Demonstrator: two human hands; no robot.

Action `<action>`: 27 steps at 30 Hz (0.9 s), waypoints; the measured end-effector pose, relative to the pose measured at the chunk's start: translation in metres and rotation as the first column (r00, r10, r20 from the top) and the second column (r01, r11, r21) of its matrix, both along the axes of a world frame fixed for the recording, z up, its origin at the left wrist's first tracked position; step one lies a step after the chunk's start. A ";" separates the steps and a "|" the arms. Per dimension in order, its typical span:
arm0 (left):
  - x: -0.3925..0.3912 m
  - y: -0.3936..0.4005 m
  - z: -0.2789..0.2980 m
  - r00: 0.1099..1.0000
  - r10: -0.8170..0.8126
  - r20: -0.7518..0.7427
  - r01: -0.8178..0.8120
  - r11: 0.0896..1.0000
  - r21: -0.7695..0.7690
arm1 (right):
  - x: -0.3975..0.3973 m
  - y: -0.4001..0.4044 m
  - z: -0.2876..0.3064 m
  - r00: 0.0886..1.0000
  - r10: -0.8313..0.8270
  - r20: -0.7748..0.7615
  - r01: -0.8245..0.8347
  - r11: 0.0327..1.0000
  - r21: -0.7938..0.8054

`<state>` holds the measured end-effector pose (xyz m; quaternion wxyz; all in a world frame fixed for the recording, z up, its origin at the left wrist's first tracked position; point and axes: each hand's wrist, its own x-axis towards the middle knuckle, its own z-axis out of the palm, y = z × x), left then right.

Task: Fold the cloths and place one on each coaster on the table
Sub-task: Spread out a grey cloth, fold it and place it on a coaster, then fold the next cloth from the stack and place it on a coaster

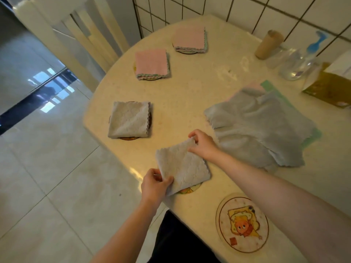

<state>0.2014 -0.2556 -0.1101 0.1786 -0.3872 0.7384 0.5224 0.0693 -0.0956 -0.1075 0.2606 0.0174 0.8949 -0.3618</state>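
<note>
A folded grey cloth (183,166) lies over a coaster (190,190) near the table's front edge. My left hand (154,184) pinches its near left corner. My right hand (202,144) pinches its far corner. Another folded grey cloth (130,119) covers a coaster (131,138) to the left. Two folded pink cloths (152,63) (190,38) rest on coasters farther back. A bare round coaster (243,223) with a cartoon picture sits at the front right. A pile of unfolded cloths (262,128), grey on top, lies at the right.
The round beige table (190,88) stands against a tiled wall. At the back right are a brown cylinder (268,44), clear glassware (295,65) and a yellow box (329,86). A chair (91,31) stands at the far left. Tiled floor lies to the left.
</note>
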 end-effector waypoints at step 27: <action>-0.107 0.084 0.021 -0.031 -0.990 0.137 0.741 -0.115 -0.662 | 0.066 0.145 0.020 0.984 0.107 -0.141 -0.043 0.916 0.399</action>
